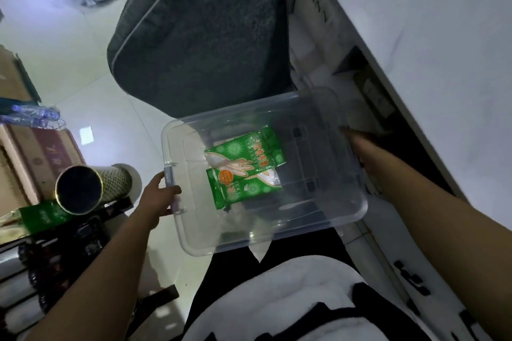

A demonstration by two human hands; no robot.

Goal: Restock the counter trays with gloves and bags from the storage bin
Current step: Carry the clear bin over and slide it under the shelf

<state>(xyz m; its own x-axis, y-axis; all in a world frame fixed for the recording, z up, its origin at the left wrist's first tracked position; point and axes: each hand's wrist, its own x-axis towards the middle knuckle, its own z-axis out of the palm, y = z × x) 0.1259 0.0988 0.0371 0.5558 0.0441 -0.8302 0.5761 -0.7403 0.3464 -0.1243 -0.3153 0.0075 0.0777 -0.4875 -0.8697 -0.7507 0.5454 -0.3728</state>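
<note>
1 clear plastic storage bin point(327, 202), rectangular with rounded corners, is held over the floor. inside lie 2 glossy green glove packets point(245, 167), overlapping. the left hand point(158, 198) curls around the bin's left latch handle; the right hand point(360, 147) is at its right rim, fingers hidden, so its grip cannot be told. 1 grey padded cushion point(199, 36) sits beyond.

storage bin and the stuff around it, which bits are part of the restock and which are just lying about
Part of the job:
clear storage bin, gripped by left hand and right hand
green glove packets inside it

Lying about:
grey seat cushion
cardboard tube
cardboard boxes
</note>
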